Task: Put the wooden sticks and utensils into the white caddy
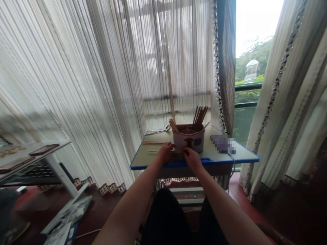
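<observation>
A white utensil holder (pixel 181 140) with a brown mushroom print stands upright on the small desk. Dark chopsticks or slats (pixel 200 115) rise from its back right, and a bundle of pale sticks (pixel 173 125) leans at its left. My left hand (pixel 166 152) is at the holder's lower left front corner, fingers curled in. Low before its front face is my right hand (pixel 192 158), thumb and fingers drawn together. Whatever the fingers hold is too small and dark to name. Thin chopsticks (pixel 154 142) and a shorter pale stick (pixel 152 151) lie left of my left hand.
A metal slotted spoon (pixel 158 130) lies at the desk's back left. A blurred-out purple object (pixel 221 144) with a cable is on the right. The desk (pixel 139 160) has a blue edge. Another white table (pixel 62 144) stands at left; curtains (pixel 114 85) hang behind.
</observation>
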A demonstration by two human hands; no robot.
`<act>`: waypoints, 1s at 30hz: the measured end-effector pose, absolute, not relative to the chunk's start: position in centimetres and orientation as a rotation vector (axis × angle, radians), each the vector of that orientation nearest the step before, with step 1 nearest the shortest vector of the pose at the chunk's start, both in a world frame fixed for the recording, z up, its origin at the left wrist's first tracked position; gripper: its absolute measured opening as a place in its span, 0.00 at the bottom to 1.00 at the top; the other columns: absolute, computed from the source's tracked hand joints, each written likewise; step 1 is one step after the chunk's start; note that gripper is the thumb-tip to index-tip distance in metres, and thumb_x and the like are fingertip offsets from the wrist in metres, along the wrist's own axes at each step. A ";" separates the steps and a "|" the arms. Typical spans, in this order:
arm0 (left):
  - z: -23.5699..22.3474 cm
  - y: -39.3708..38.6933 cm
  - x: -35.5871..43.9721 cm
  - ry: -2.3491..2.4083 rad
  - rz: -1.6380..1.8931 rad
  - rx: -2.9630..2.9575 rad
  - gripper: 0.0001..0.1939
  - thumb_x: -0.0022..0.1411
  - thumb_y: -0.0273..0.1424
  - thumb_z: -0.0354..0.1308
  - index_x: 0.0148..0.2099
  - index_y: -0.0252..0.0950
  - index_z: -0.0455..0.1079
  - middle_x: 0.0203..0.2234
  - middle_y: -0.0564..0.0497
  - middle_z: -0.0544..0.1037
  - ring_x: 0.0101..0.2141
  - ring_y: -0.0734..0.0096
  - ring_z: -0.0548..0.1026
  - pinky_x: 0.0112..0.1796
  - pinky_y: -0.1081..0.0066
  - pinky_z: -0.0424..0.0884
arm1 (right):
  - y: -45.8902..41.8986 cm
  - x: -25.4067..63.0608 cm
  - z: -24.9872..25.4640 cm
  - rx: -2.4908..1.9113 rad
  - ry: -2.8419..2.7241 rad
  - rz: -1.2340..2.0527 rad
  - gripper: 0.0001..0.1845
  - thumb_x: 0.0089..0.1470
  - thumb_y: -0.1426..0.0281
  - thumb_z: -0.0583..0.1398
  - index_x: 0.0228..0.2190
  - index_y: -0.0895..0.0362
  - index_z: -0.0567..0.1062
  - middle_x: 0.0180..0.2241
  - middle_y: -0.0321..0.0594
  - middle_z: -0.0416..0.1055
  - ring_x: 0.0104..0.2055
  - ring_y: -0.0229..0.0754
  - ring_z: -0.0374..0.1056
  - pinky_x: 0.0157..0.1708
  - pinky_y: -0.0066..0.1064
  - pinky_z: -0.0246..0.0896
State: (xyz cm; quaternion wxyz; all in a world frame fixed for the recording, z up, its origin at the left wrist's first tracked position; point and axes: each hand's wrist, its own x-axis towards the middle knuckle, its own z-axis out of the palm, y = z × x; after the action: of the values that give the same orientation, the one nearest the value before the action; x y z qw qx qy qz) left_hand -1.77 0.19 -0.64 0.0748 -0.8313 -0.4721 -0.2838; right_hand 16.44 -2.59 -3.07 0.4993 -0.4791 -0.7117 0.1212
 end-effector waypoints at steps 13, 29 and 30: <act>0.2 -0.7 -1.4 -1.529 -0.573 -2.452 0.16 0.60 0.37 0.49 0.32 0.37 0.76 0.30 0.47 0.76 0.33 0.67 0.72 0.37 0.69 0.65 | -1.6 18.3 -2.8 -1.163 -1.524 0.448 0.15 0.48 0.64 0.53 0.33 0.56 0.75 0.32 0.42 0.75 0.36 0.45 0.70 0.39 0.36 0.62; -0.6 0.2 -1.9 -1.581 -0.959 -2.158 0.17 0.60 0.44 0.53 0.33 0.36 0.73 0.32 0.46 0.75 0.38 0.65 0.70 0.43 0.67 0.65 | -5.0 22.0 0.7 -0.989 -1.112 0.507 0.14 0.46 0.60 0.59 0.29 0.58 0.74 0.20 0.36 0.70 0.23 0.39 0.66 0.26 0.30 0.61; -0.7 0.4 -1.9 -1.601 -0.945 -2.147 0.16 0.60 0.42 0.53 0.33 0.35 0.73 0.32 0.46 0.75 0.38 0.65 0.70 0.43 0.66 0.64 | -5.2 22.9 1.9 -0.966 -1.053 0.474 0.14 0.45 0.60 0.60 0.29 0.58 0.75 0.20 0.35 0.70 0.23 0.38 0.66 0.26 0.29 0.61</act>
State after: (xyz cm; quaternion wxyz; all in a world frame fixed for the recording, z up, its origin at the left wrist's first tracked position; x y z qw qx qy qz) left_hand -1.95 0.43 -0.69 0.1500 -0.7475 -0.5572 -0.3291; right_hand 22.95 -5.24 1.90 0.7298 -0.4385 -0.4783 0.2153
